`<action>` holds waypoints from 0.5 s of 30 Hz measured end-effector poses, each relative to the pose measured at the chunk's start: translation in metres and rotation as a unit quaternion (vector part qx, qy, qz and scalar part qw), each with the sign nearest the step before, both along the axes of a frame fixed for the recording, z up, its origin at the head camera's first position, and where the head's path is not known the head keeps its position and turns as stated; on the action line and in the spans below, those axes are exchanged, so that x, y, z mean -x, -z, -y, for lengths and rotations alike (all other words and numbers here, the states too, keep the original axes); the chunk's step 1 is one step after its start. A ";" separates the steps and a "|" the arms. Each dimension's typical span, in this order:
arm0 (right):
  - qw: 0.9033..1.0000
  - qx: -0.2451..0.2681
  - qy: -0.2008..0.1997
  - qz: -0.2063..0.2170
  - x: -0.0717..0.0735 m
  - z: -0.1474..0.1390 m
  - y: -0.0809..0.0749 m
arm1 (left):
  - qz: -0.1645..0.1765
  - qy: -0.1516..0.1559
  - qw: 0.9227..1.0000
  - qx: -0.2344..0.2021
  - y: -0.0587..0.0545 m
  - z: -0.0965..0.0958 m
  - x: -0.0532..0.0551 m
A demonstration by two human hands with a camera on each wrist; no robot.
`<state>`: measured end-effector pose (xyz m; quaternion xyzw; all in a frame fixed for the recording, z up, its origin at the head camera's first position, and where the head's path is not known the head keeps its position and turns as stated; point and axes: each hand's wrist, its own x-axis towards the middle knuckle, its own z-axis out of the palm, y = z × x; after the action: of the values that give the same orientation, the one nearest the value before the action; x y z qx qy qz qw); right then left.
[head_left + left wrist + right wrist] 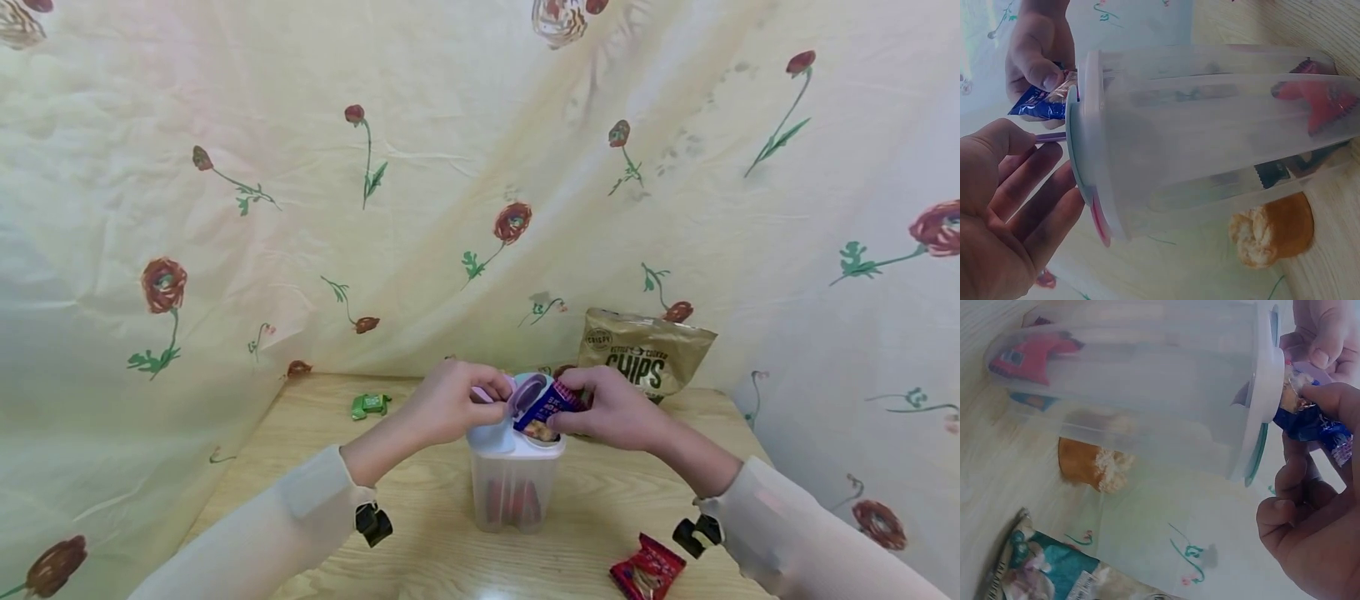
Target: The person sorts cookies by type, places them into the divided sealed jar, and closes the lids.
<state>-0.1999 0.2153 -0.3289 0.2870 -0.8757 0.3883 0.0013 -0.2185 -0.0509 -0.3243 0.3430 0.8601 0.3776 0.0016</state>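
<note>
A clear plastic storage container point(517, 468) with a white rim stands upright on the table, with red packets point(1322, 103) at its bottom. My left hand point(450, 406) pinches the raised purple flap point(527, 395) of its lid between thumb and fingers. A small blue snack packet point(542, 410) is in my right hand point(613, 410), pinched by thumb and fingers. The packet's lower end is at the lid opening and, in the right wrist view, partly within the rim. How far it reaches inside is hard to tell.
A gold chips bag point(651, 354) stands behind the right hand. A red snack packet point(648, 571) lies at the front right, a green packet point(370, 406) at the back left. Behind the container sits a piece of bread point(1282, 230). Floral cloth point(420, 208) hangs behind the table.
</note>
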 end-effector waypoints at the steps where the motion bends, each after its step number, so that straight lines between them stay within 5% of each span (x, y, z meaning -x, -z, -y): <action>1: 1.000 -0.005 0.001 -0.004 0.000 0.001 -0.001 | 0.000 0.000 1.000 0.001 0.000 0.000 0.000; 15: 0.999 -0.052 0.000 -0.001 0.001 0.006 -0.009 | 0.006 -0.002 1.000 0.001 -0.004 -0.001 -0.004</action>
<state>-0.2011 0.2090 -0.3198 0.2871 -0.8945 0.3424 -0.0127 -0.2149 -0.0503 -0.3203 0.3388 0.8613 0.3786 0.0066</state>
